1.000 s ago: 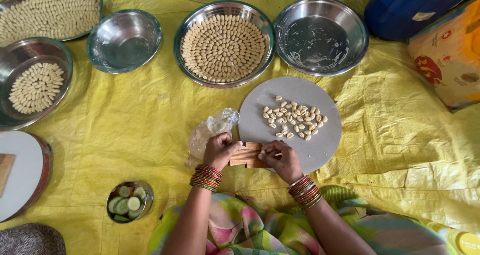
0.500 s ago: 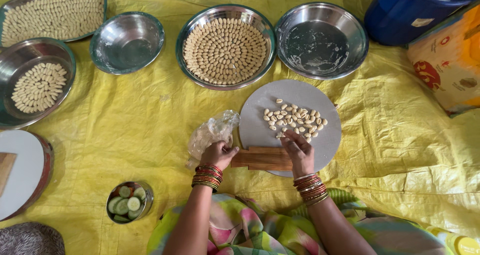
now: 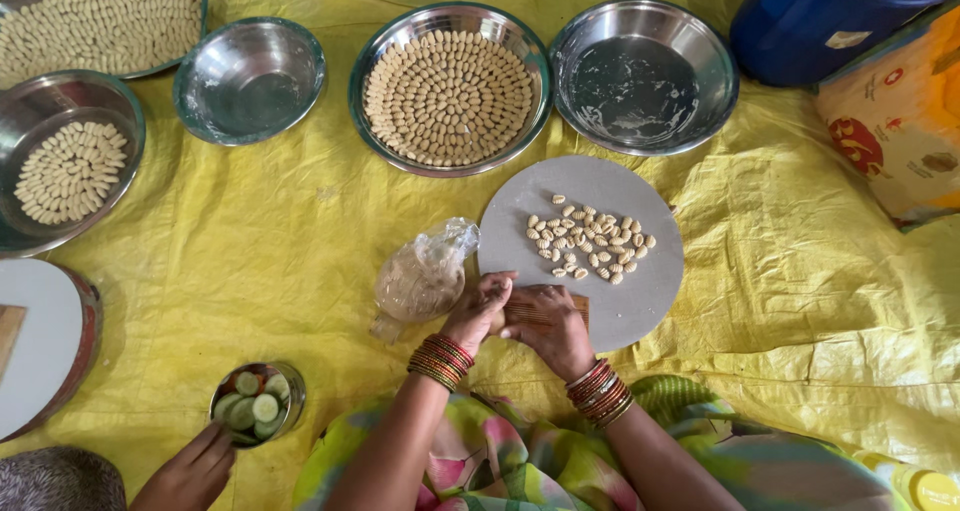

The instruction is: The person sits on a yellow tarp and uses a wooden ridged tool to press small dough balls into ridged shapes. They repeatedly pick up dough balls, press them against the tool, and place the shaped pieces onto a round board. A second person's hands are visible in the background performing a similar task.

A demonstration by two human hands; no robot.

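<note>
Now both hands meet on ribbed wooden board (image 3: 572,309), long axis crosswise; left hand (image 3: 482,309) fingers curled pinching dough, right hand (image 3: 548,329) flat, gripping board; shaped pieces (image 3: 590,243) just beyond.

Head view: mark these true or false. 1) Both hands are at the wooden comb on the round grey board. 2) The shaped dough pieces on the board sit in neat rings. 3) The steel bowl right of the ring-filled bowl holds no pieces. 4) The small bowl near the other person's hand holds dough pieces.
1) True: the left hand and right hand meet over the wooden comb on the round grey board.
2) False: the shaped dough pieces lie in a loose scatter.
3) True: the steel bowl shows only a floury film.
4) False: the small bowl holds cucumber slices.
</note>
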